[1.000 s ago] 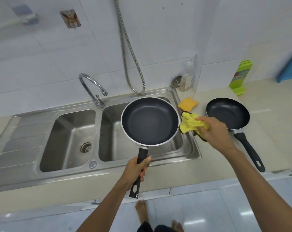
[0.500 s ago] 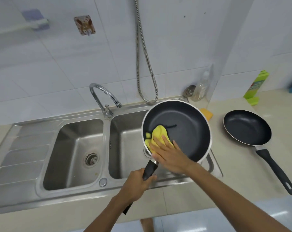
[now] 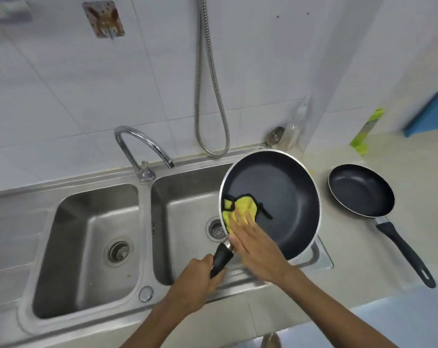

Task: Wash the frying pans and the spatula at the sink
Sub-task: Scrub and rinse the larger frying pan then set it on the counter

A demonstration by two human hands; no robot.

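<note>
The large frying pan (image 3: 283, 197) hangs tilted above the right basin of the sink (image 3: 145, 222). Its far rim reaches past the sink's right edge and its near rim sits just above the sink's front lip. Left of the pan, the right basin's drain and floor lie open. The whole left basin and the ribbed drainer at the sink's left end are open too. The faucet (image 3: 137, 144) rises at the back of the sink between the basins, and its spout ends well short of the pan. A metal hose (image 3: 210, 96) loops down the wall behind the sink. The small frying pan (image 3: 361, 192) rests on the bench (image 3: 351, 247) right of the sink, apart from the large pan, with its handle pointing toward the bench's front edge.

The large pan hides the sink's back-right corner and much of the right basin. Behind that corner a clear bottle (image 3: 295, 129) is blurred. Further right of the sink, a green object (image 3: 368, 131) and a blue object (image 3: 431, 114) are too soft to identify. The lower part of the large pan's handle is buried in the left hand (image 3: 197, 280).

That hand hovers over the sink's front lip, its fingers curled round the black handle and its grip clamped on it. The right hand (image 3: 258, 249) reaches in from the sink's right side, palm down and fingers straight. It presses a yellow cloth (image 3: 243, 207) flat against the pan's inner floor near the handle side, its grip apart.
</note>
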